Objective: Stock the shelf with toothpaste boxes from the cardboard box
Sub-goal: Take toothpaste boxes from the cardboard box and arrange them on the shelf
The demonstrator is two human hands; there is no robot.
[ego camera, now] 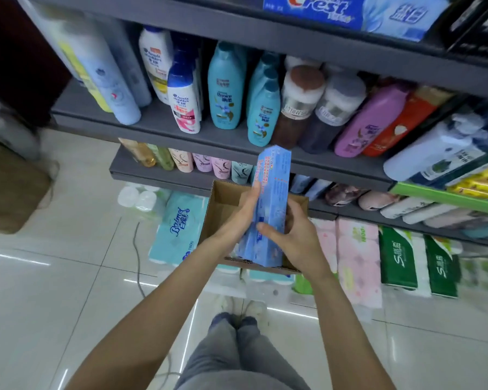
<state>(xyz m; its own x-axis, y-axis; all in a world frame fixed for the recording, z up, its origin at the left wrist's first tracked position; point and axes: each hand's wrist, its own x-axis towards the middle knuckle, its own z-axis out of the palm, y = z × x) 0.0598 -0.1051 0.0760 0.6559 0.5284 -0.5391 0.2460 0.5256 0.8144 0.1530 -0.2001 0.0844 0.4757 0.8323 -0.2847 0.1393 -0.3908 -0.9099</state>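
From the head camera I see both hands clamped on a bundle of long, light-blue cardboard toothpaste boxes (269, 204), held upright just above the open brown cardboard box (223, 198). My left hand (244, 212) presses the bundle's left face; my right hand (293, 235) wraps its lower right edge. The boxes look light, stiff and glossy, so I judge gripping the long sides safest. Both forearms reach forward below the grey shelf (237, 139).
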